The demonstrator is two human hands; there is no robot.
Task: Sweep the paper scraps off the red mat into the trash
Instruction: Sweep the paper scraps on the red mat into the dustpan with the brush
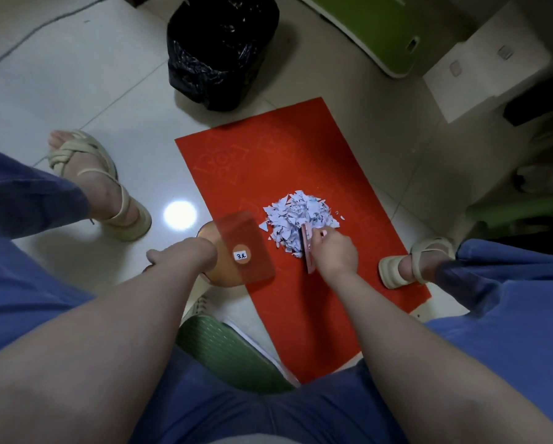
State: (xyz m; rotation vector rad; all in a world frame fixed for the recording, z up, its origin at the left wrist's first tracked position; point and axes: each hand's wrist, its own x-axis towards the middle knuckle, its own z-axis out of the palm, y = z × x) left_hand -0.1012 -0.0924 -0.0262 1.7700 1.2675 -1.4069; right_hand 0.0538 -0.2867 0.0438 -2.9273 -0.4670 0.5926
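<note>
- gripping what, the right hand (334, 251)?
- a small pink brush (307, 248). the fingers are curled tight round its handle, knuckles up, and the bristle edge is down on the red mat (268, 161)
- and the paper scraps (300, 216)?
- heaped in one pile about mid-mat, nearer the right edge than the left. the brush touches the pile's near side, so the scraps lie just beyond the hand, on the far side of the bristles. a few loose bits lie at the pile's fringes
- the left hand (185, 253)?
- it holds a see-through orange dustpan (246, 248) by its near end. the fingers are hidden under the hand, so i can't tell how they wrap. the pan overhangs the mat's left edge, with its far corner just beside the pile's left side. whether it rests on the mat or is held above it, i can't tell
- the trash?
- a bin lined with a black bag (220, 49) stands on the tiled floor, just past the mat's far left corner and well apart from the pile
- anything else?
- a green stool (227, 350) at the mat's near left corner, one sandalled foot (409, 264) on the right edge, and the other foot (92, 184) on the floor off to the left
</note>
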